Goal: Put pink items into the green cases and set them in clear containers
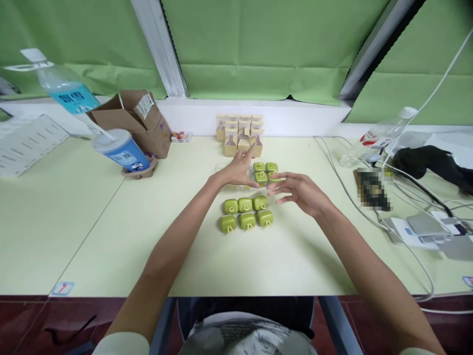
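My left hand point(239, 170) reaches over a clear plastic tray point(220, 167) with its thumb and fingers spread apart. The hand hides much of the tray's left part. Several small green cases point(260, 178) with pale loops sit at the tray's right side, between my two hands. My right hand point(301, 192) hovers beside them on the right, fingers apart and slightly blurred; its fingertips are close to the nearest case, and contact is unclear. Nearer to me, two rows of similar green cases point(245, 204) lie on the table. Neither hand visibly holds anything.
Small open cardboard boxes point(244, 142) stand grouped behind the tray. To the left are a brown carton point(155, 130), a blue cup point(127, 152) in a holder and a large bottle point(70, 91). A clear bottle point(380, 135), cables point(342, 185) and a black cloth point(424, 160) occupy the right.
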Tool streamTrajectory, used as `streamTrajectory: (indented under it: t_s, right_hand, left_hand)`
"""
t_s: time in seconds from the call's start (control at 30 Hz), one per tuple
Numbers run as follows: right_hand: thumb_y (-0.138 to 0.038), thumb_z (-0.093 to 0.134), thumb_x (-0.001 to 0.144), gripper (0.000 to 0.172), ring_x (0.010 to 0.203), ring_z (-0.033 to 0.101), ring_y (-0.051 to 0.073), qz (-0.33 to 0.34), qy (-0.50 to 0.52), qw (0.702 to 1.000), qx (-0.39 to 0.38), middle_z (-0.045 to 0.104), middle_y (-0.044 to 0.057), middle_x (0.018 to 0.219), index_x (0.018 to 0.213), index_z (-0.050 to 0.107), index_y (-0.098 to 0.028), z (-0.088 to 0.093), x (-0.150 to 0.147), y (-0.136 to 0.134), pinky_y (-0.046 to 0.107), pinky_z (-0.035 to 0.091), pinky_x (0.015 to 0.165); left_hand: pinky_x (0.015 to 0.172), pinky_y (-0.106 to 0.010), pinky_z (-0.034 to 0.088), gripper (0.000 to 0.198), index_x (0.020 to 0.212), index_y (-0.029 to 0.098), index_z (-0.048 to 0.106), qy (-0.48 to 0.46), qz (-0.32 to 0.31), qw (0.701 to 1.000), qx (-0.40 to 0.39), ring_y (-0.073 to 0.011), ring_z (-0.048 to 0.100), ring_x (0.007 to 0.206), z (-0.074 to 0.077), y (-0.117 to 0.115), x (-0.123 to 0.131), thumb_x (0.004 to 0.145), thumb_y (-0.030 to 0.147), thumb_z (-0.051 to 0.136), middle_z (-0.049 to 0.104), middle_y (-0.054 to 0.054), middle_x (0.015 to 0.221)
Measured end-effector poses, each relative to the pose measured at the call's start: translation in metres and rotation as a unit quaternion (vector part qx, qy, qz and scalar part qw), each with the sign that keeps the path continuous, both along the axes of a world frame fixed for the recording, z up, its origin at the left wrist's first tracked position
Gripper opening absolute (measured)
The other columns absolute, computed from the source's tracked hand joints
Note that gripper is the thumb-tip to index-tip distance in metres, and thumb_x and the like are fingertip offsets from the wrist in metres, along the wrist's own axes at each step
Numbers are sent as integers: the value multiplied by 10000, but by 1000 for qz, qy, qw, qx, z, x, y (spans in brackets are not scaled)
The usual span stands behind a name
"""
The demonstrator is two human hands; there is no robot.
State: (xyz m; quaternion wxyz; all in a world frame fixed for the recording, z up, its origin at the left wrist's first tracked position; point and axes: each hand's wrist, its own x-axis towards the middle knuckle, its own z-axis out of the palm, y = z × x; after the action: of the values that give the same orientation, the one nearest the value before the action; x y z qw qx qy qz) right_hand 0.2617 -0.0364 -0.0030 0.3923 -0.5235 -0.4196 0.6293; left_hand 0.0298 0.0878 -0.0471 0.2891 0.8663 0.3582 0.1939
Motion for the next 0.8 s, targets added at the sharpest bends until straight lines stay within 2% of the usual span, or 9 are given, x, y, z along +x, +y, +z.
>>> streamTrajectory:
  t_s: [0.1, 0.2, 0.27, 0.43, 0.6, 0.8]
  right_hand:
    - [-84, 622, 874, 278, 985, 803, 227, -38, 54, 998, 19, 832, 147, 1088, 1123, 731, -142, 5, -4, 37, 340, 694, 829]
    - [-55, 601, 874, 264, 904, 795, 227, -44, 67, 997, -22, 818, 133, 990, 1108, 687, -142, 2, -15, 69, 378, 700, 851]
    - [-51, 606, 878, 235, 856, 789, 229, -42, 64, 996, -43, 802, 139, 933, 1087, 677, -132, -1, -20, 80, 382, 702, 839]
    - [-91, 645, 888, 159, 856, 797, 257, -42, 54, 997, -26, 805, 174, 939, 1034, 704, -115, -1, -15, 85, 388, 711, 794]
    - [-78, 690, 850, 125, 851, 805, 282, 18, 42, 997, -65, 801, 192, 876, 964, 731, -107, -5, -20, 90, 392, 712, 788]
    - [-12, 700, 819, 119, 659, 750, 221, -46, 30, 998, -36, 705, 106, 669, 792, 676, -125, -19, -38, 94, 347, 696, 752]
  left_hand:
    - [1266, -689, 278, 1654, 1773, 168, -54, 14, -8, 1000, 1, -520, 257, 1602, -6, 5, 18, 574, 616, 993, 483, -292, 1607]
    - [1244, -681, 314, 1647, 1767, 145, -84, 18, -5, 1000, 1, -516, 320, 1568, -12, 10, 28, 585, 528, 997, 529, -288, 1556]
    - [1228, -658, 345, 1656, 1764, 148, -101, 13, -3, 1000, -2, -509, 346, 1552, -14, 12, 28, 583, 510, 1002, 510, -289, 1572]
    - [1212, -633, 358, 1695, 1769, 199, -71, -4, -8, 1000, 3, -501, 312, 1562, -18, 12, 26, 524, 516, 1034, 444, -281, 1632]
    - [1191, -625, 379, 1778, 1763, 187, -103, -13, -2, 1000, -8, -500, 337, 1537, -20, 14, 27, 466, 538, 1062, 503, -271, 1554]
    - [1192, -626, 377, 1799, 1755, 171, -137, 3, -2, 1000, 8, -493, 385, 1498, -19, 13, 27, 473, 578, 1058, 556, -256, 1500]
